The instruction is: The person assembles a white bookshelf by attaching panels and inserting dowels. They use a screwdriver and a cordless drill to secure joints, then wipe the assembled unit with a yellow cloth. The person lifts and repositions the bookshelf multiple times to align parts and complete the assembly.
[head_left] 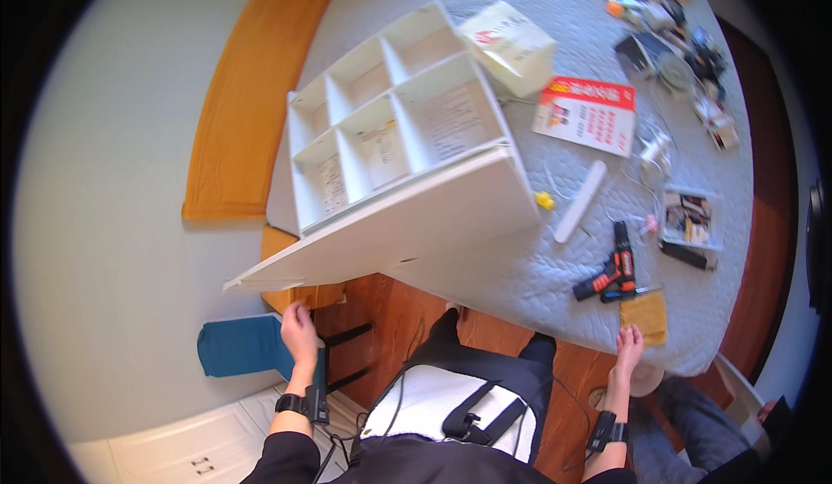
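A white six-compartment drawer unit or shelf box point(387, 85) lies on the bed, compartments facing up. Along its near side leans a long white panel point(407, 215), its left end jutting past the bed. My left hand point(299, 334) is below that end, apart from it, fingers curled together; whether they hold anything is too small to tell. My right hand point(628, 347) is at the bed's near edge, fingers closed at the corner of a mustard-yellow cloth point(644, 315). Just beyond the cloth lies a black and orange cordless drill point(615, 267).
On the grey quilted bed point(511, 276) lie a white bar point(581, 201), a red-white booklet point(586, 116), a cream bag point(510, 46) and a clear box of small parts point(692, 217). A teal chair point(238, 345) stands left. Another person's jeans-clad leg point(685, 423) is at lower right.
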`<state>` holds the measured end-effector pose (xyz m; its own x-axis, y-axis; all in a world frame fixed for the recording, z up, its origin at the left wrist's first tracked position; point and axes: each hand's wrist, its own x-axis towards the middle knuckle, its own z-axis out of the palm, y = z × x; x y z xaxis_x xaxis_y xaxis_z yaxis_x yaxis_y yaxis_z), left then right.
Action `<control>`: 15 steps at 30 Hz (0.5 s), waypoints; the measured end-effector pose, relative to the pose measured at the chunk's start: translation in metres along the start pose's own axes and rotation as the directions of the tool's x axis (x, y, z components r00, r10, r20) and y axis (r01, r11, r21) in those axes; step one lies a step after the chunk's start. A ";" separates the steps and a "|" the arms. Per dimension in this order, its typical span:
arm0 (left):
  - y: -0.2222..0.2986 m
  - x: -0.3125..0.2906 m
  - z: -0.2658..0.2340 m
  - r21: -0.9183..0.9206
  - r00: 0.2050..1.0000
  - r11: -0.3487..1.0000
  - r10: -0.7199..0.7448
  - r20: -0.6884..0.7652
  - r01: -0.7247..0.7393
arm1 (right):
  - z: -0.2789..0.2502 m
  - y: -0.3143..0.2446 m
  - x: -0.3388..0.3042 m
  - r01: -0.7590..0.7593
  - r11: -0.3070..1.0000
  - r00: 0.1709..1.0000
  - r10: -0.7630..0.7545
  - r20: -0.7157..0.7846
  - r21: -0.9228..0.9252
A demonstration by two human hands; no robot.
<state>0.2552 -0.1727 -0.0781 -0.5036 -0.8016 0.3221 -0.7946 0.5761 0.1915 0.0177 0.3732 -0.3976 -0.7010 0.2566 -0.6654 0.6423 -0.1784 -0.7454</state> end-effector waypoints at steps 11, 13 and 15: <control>-0.046 0.171 -0.057 -0.210 0.710 0.680 0.688 -0.148 -0.702 | 0.322 -0.138 -0.342 0.941 0.212 0.321 -0.807 0.495 -0.266; -0.093 0.184 -0.076 -0.192 0.801 0.780 0.561 -0.208 -0.596 | 0.365 -0.143 -0.384 0.984 0.052 0.138 -0.829 0.542 -0.171; -0.139 0.190 -0.088 -0.202 0.875 0.862 0.410 -0.257 -0.464 | 0.398 -0.144 -0.414 0.995 -0.045 0.016 -0.795 0.607 -0.086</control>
<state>0.2999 -0.3910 0.0383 -0.6795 -0.4239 0.5988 -0.3832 0.9011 0.2031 0.0926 -0.0853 -0.0305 -0.7100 -0.4303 0.5574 -0.7000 0.3454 -0.6251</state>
